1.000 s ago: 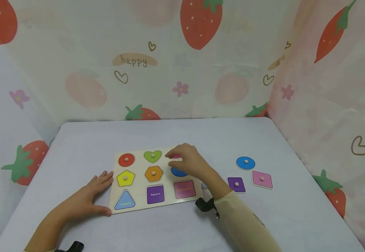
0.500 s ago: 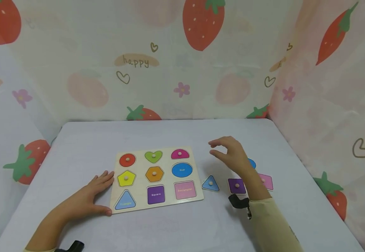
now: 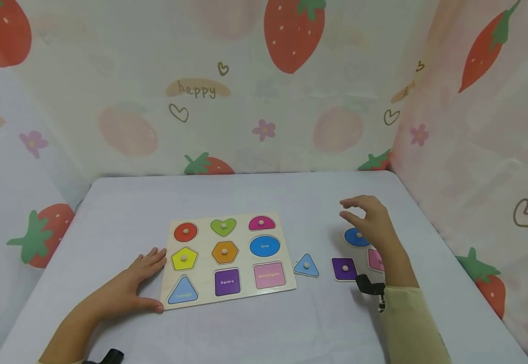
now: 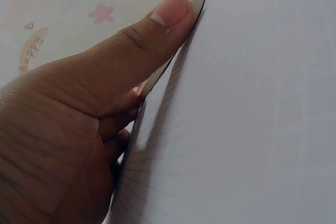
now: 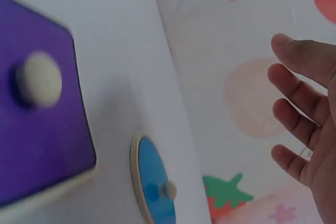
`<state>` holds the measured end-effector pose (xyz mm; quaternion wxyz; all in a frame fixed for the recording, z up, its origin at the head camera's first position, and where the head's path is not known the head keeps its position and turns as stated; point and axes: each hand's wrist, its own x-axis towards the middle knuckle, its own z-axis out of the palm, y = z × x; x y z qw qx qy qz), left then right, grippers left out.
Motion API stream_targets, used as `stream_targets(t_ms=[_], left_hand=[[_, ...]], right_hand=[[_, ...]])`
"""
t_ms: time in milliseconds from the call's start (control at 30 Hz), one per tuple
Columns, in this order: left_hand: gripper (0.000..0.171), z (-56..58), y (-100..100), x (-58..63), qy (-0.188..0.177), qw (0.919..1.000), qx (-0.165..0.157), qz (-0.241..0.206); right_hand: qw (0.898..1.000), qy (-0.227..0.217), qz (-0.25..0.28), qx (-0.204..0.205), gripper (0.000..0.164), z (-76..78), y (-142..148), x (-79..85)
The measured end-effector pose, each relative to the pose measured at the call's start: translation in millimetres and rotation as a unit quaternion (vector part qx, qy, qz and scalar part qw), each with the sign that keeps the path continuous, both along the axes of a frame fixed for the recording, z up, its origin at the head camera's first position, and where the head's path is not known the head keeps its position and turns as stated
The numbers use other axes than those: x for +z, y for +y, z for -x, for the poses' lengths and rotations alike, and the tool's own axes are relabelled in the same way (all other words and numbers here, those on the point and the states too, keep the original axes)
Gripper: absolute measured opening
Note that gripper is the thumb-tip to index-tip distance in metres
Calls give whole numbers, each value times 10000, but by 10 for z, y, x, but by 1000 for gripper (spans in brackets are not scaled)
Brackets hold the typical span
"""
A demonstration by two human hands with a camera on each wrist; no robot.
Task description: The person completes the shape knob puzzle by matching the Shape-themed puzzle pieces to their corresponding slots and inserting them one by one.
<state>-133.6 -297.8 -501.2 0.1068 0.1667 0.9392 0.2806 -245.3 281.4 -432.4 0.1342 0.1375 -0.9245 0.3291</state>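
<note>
My left hand [image 3: 129, 283] lies with fingers spread against the left edge of the wooden shape puzzle board [image 3: 205, 275]. In the left wrist view its thumb [image 4: 157, 30] touches the board's edge. Over the blue oval piece [image 3: 353, 241], my right hand [image 3: 375, 225] hovers, thumb and fingers parted with nothing between them. Near it lie a purple square piece [image 3: 339, 274] and a pink rectangle piece [image 3: 375, 260], partly hidden by the wrist. A blue triangle piece [image 3: 306, 268] rests just right of the board. Each loose piece has a small knob, the pink one's being mostly hidden.
In the board sit a red circle [image 3: 182, 237], yellow pentagon [image 3: 179, 264], orange hexagon [image 3: 220, 258], green heart [image 3: 217, 225] and magenta semicircle [image 3: 254, 223], all knobbed. The recesses for oval, triangle, square and rectangle show printed words. Strawberry-print cloth [image 3: 264, 101] walls the white table.
My right hand has moved right, from over the board's upper right corner to above the blue oval piece, uncovering the semicircle and the triangle piece. My left hand stays at the board's edge.
</note>
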Motion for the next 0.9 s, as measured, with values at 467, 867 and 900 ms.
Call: stream_targets(t_ms=[467, 867, 900], left_hand=[[122, 6, 0, -16, 9, 10000, 22, 37], [122, 7, -6, -18, 25, 10000, 31, 69], [122, 7, -6, -17, 20, 10000, 33, 71]], right_hand=[[9961, -837, -200, -218, 36, 20, 471, -233], [9877, -1468, -505, -186, 31, 30, 602, -384], [9870, -1509, -509, -207, 31, 35, 611, -400]])
